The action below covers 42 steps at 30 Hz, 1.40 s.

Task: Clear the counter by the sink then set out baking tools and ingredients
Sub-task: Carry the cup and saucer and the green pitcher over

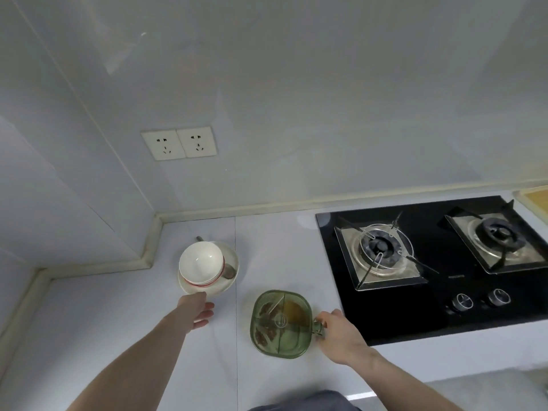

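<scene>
A stack of white bowls (201, 262) with a red band stands on a cream plate (231, 253) in the counter's back left corner. A metal spoon (229, 270) lies on that plate beside the bowls. My left hand (198, 310) is at the plate's near rim, thumb up against the edge, fingers relaxed just below it. A green divided container (281, 323) with spices in its compartments sits on the counter in front of me. My right hand (341, 333) pinches its small handle on the right side.
A black two-burner gas hob (430, 262) with two knobs fills the counter's right part. Two wall sockets (179, 143) are on the backsplash above the bowls. A yellowish board (533, 195) shows at the far right edge. The counter's front edge runs below my right arm.
</scene>
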Each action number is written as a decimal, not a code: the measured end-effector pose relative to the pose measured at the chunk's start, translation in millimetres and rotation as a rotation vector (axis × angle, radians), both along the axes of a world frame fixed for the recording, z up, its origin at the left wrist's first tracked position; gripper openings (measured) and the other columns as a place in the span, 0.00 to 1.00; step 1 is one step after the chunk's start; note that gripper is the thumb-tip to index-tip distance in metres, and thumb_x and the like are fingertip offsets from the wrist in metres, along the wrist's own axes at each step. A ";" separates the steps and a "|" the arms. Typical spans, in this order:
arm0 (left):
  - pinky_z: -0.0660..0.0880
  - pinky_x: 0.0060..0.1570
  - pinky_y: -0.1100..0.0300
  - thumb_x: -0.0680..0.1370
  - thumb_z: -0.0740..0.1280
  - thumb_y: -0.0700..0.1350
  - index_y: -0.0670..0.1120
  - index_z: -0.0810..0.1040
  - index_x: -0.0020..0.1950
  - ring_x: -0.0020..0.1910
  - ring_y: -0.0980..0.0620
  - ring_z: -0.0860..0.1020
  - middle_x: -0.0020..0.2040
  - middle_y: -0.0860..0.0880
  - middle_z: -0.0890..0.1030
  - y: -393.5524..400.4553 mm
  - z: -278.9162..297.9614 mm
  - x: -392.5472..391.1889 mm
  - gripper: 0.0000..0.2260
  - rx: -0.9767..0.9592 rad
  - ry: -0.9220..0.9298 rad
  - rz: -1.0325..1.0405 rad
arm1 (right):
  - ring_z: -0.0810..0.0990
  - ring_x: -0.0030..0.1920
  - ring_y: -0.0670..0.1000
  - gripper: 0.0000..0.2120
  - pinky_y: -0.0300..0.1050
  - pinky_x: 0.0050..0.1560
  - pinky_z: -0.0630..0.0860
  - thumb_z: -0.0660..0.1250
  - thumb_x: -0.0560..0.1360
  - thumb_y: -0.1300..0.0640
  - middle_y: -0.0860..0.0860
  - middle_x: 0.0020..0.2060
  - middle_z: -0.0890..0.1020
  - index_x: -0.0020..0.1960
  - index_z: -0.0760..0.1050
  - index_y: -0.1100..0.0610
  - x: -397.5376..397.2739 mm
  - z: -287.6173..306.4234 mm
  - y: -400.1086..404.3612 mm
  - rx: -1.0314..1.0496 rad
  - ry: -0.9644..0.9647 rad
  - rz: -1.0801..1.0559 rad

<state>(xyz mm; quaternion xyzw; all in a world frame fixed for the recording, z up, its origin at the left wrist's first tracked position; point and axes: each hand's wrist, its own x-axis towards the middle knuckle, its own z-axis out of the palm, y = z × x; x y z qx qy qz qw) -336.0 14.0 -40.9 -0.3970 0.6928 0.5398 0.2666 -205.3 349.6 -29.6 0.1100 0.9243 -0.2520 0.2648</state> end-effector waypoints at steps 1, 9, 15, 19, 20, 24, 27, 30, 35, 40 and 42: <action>0.76 0.54 0.50 0.83 0.61 0.45 0.41 0.76 0.52 0.44 0.44 0.80 0.48 0.43 0.84 0.2 -1.4 -1.6 0.08 -0.015 -0.003 -0.004 | 0.80 0.49 0.53 0.14 0.42 0.53 0.77 0.64 0.77 0.54 0.48 0.55 0.70 0.62 0.75 0.48 0.2 -1.5 -0.2 -0.001 0.012 -0.008; 0.74 0.42 0.56 0.81 0.59 0.37 0.41 0.74 0.46 0.35 0.46 0.78 0.41 0.44 0.82 1.2 -9.2 -11.5 0.07 -0.069 -0.032 0.017 | 0.77 0.49 0.49 0.07 0.39 0.48 0.73 0.65 0.78 0.55 0.45 0.51 0.78 0.54 0.70 0.47 8.1 -4.4 0.5 -0.055 0.000 -0.003; 0.79 0.35 0.54 0.79 0.57 0.34 0.37 0.76 0.51 0.35 0.46 0.80 0.40 0.41 0.82 7.2 -16.9 -7.2 0.09 -0.014 0.008 0.131 | 0.78 0.48 0.48 0.07 0.40 0.47 0.75 0.62 0.76 0.55 0.44 0.48 0.79 0.54 0.70 0.48 11.2 -4.8 0.9 -0.161 -0.044 -0.010; 0.81 0.26 0.59 0.79 0.57 0.32 0.35 0.76 0.54 0.37 0.45 0.82 0.43 0.38 0.83 5.2 -19.3 4.3 0.10 0.059 0.027 0.184 | 0.79 0.45 0.44 0.06 0.35 0.46 0.75 0.68 0.73 0.50 0.43 0.45 0.81 0.49 0.74 0.47 11.6 -1.2 -1.4 -0.256 -0.042 -0.067; 0.82 0.27 0.59 0.79 0.57 0.32 0.35 0.76 0.55 0.37 0.45 0.82 0.44 0.37 0.83 3.4 -19.7 7.5 0.10 0.078 0.032 0.201 | 0.79 0.43 0.44 0.08 0.36 0.46 0.76 0.69 0.72 0.48 0.44 0.45 0.82 0.49 0.76 0.47 11.5 -0.8 -2.2 -0.272 -0.050 -0.073; 0.83 0.39 0.58 0.78 0.58 0.32 0.38 0.76 0.58 0.38 0.46 0.85 0.47 0.41 0.85 0.1 -21.4 17.0 0.12 0.148 0.049 0.230 | 0.79 0.39 0.44 0.13 0.37 0.41 0.78 0.70 0.70 0.44 0.46 0.48 0.83 0.52 0.78 0.47 13.1 1.7 -3.7 -0.343 -0.130 -0.082; 0.84 0.35 0.58 0.78 0.61 0.31 0.38 0.76 0.59 0.43 0.44 0.85 0.49 0.40 0.84 -0.2 -18.8 25.7 0.12 0.194 0.076 0.215 | 0.79 0.38 0.44 0.14 0.36 0.42 0.77 0.70 0.71 0.44 0.44 0.50 0.83 0.55 0.78 0.45 16.7 7.6 -2.6 -0.389 -0.135 -0.103; 0.83 0.32 0.58 0.78 0.61 0.30 0.37 0.76 0.60 0.46 0.42 0.84 0.52 0.38 0.83 0.1 -17.2 37.0 0.13 0.199 0.090 0.203 | 0.79 0.34 0.46 0.12 0.43 0.42 0.80 0.69 0.71 0.49 0.47 0.46 0.83 0.54 0.78 0.46 21.9 12.9 1.5 -0.420 -0.137 -0.161; 0.84 0.37 0.56 0.78 0.58 0.30 0.34 0.73 0.62 0.49 0.40 0.83 0.53 0.37 0.82 5.1 -17.3 55.7 0.14 0.208 0.101 0.172 | 0.80 0.33 0.48 0.10 0.45 0.43 0.83 0.70 0.71 0.52 0.49 0.41 0.83 0.52 0.80 0.48 32.3 16.9 16.7 -0.416 -0.103 -0.227; 0.85 0.38 0.55 0.77 0.55 0.29 0.31 0.72 0.64 0.48 0.39 0.84 0.53 0.35 0.82 16.5 -17.6 65.4 0.17 0.220 0.120 0.150 | 0.84 0.38 0.50 0.09 0.45 0.47 0.83 0.70 0.75 0.52 0.49 0.44 0.84 0.55 0.79 0.46 39.8 25.1 36.0 -0.412 -0.061 -0.258; 0.85 0.38 0.55 0.76 0.55 0.29 0.30 0.73 0.63 0.48 0.39 0.84 0.54 0.34 0.82 22.8 -15.8 67.0 0.17 0.218 0.137 0.128 | 0.85 0.41 0.52 0.08 0.45 0.48 0.83 0.69 0.76 0.53 0.48 0.42 0.84 0.54 0.78 0.44 42.6 29.6 44.3 -0.417 -0.037 -0.278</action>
